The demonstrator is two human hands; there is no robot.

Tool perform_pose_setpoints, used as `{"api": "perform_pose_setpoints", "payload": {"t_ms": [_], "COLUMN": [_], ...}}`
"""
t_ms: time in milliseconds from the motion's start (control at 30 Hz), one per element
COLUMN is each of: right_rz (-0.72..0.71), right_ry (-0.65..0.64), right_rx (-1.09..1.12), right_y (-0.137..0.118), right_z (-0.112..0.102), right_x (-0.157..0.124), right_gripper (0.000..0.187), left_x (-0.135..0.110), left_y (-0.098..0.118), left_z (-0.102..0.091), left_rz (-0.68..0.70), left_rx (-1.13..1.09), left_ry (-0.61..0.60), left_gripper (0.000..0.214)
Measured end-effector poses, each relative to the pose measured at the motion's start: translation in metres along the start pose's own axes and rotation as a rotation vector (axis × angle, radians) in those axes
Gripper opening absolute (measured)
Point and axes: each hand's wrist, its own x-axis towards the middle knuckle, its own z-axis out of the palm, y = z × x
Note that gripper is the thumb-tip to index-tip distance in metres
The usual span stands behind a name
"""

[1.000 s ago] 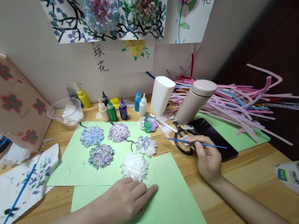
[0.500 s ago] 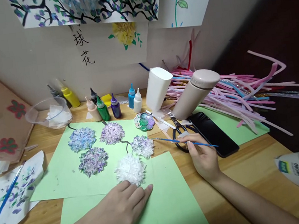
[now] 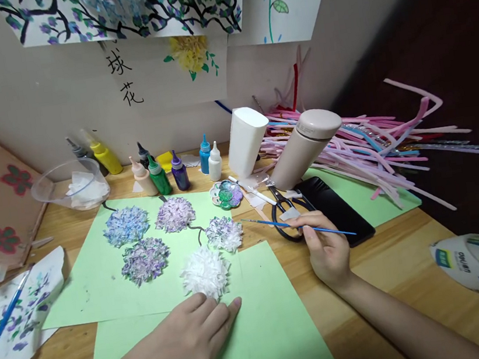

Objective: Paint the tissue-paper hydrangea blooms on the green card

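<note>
My right hand (image 3: 328, 247) pinches a thin blue paintbrush (image 3: 271, 222) above the table, its bristle tip pointing left, close to the edge of a small white-and-purple paper flower (image 3: 224, 234). My left hand (image 3: 193, 333) lies flat on the front sheet of green paper (image 3: 270, 311), its fingertips at the lower edge of a white ruffled paper flower (image 3: 206, 271). Farther back on a second green sheet (image 3: 82, 294) are a blue flower (image 3: 126, 225), a pale purple flower (image 3: 174, 214) and a darker purple flower (image 3: 145, 260). Behind them sits a paint-smeared flower-shaped palette (image 3: 226, 195).
Paint bottles (image 3: 159, 176) stand along the wall. Black-handled scissors (image 3: 284, 203), a black phone (image 3: 335, 208), a grey tumbler (image 3: 306, 148), a white cup (image 3: 247, 142) and pipe cleaners (image 3: 377, 149) crowd the right. A paint-spotted paper (image 3: 23, 314) carries another brush at left.
The whole view has shifted slightly, so the table things sit a little farther left. My right hand with the paintbrush has edged right relative to the scissors. My left hand rests in place.
</note>
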Motion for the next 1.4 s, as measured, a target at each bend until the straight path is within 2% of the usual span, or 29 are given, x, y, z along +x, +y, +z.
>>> {"api": "perform_pose_setpoints", "payload": {"t_ms": [167, 333, 467, 600, 767, 867, 967, 1200, 1400], "right_rz": [0.023, 0.061, 0.040, 0.058, 0.067, 0.082, 0.025, -0.226, -0.267], "right_ry": [-0.130, -0.099, -0.164, -0.089, -0.176, -0.090, -0.029, -0.062, -0.113], "right_rx": [-0.042, -0.027, -0.053, -0.039, -0.060, -0.086, -0.094, -0.234, -0.357], "right_y": [-0.001, 0.001, 0.002, 0.001, 0.001, 0.002, 0.004, 0.005, 0.008], "right_z": [0.001, 0.002, 0.001, 0.001, 0.001, 0.001, 0.002, 0.025, 0.041], "right_x": [0.001, 0.002, 0.002, 0.003, 0.005, 0.004, 0.004, 0.025, 0.036], "right_gripper": [0.020, 0.019, 0.019, 0.019, 0.019, 0.019, 0.019, 0.021, 0.018], "left_x": [0.000, 0.000, 0.000, 0.000, 0.001, 0.001, 0.001, 0.000, -0.001], "left_y": [0.001, 0.000, -0.001, 0.000, 0.000, 0.000, 0.001, 0.002, 0.003], "left_z": [0.000, 0.002, 0.001, 0.000, -0.001, -0.001, -0.001, 0.001, 0.002], "left_rz": [-0.002, -0.015, -0.007, -0.002, 0.000, 0.005, 0.003, -0.029, -0.037], "left_rx": [-0.010, -0.016, -0.029, -0.035, -0.034, -0.017, -0.007, 0.006, 0.017], "left_ry": [-0.010, 0.005, -0.010, -0.025, -0.028, -0.036, -0.027, 0.012, 0.007], "left_gripper": [0.038, 0.038, 0.038, 0.038, 0.037, 0.039, 0.040, 0.037, 0.038]}}
